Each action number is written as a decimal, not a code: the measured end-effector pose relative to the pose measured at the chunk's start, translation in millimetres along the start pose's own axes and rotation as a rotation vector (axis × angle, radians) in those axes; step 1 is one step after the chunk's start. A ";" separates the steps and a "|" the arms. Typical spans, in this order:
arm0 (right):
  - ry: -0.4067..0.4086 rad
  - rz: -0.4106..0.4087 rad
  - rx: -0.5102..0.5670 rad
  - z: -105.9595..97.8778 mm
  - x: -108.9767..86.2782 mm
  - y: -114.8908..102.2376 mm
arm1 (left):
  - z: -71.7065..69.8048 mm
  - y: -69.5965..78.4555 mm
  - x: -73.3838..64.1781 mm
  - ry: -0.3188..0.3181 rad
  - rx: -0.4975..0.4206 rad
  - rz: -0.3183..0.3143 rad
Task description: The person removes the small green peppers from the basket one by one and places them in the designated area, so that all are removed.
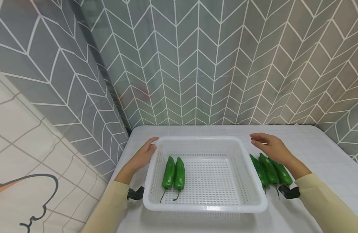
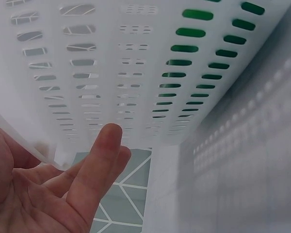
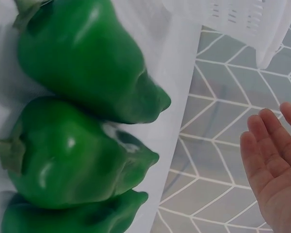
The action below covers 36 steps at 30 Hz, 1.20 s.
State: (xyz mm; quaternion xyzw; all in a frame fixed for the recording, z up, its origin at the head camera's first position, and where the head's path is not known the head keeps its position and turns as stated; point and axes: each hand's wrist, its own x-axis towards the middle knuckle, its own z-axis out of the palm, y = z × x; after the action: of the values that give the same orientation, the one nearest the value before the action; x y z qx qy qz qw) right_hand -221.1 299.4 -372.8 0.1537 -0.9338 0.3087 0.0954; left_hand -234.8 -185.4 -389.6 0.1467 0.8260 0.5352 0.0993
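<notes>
A white plastic basket (image 1: 205,208) with slotted walls stands on the table. Two long green peppers (image 1: 179,174) lie side by side in its left part, stems toward me. My left hand (image 1: 142,156) holds the basket's rim at the far left corner. In the left wrist view, the left fingers (image 2: 94,170) lie along the outside of the wall while the thumb passes behind the rim. To the right of the basket, three more green peppers (image 1: 269,170) lie close together on the table. Over their far tips hovers my right hand (image 1: 270,147), fingers relaxed and holding nothing.
White cloth covers the table (image 1: 321,155). A grey curtain (image 1: 190,64) with white chevron lines hangs behind and along the left. White tiled-pattern fabric (image 1: 50,152) lies at the left. Dark wrist cameras (image 1: 289,191) sit at both sleeves.
</notes>
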 end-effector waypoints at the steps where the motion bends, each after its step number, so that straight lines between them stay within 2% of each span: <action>1: 0.001 0.001 0.003 -0.1 0.5 -0.9 | 0.3 2.5 -1.1 -0.001 0.006 0.000; 6: -0.001 -0.020 0.009 -0.4 3.5 -5.0 | 0.5 7.2 -3.6 0.000 0.009 0.002; 16: 0.015 -0.038 0.020 -3.3 10.0 -15.3 | 0.5 6.3 -3.1 0.002 0.019 0.003; 24: -0.008 -0.074 0.037 -3.1 15.8 -22.4 | 0.3 -21.0 10.3 0.020 -0.004 0.021; 36: -0.001 -0.116 0.032 -2.8 26.4 -37.5 | -0.3 -23.0 11.4 0.018 0.012 0.030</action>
State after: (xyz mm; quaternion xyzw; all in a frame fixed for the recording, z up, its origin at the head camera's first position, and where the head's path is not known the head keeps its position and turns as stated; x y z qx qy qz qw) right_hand -232.6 266.5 -342.9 0.2093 -0.9183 0.3176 0.1101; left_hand -248.7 -190.6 -410.6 0.1546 0.8278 0.5330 0.0828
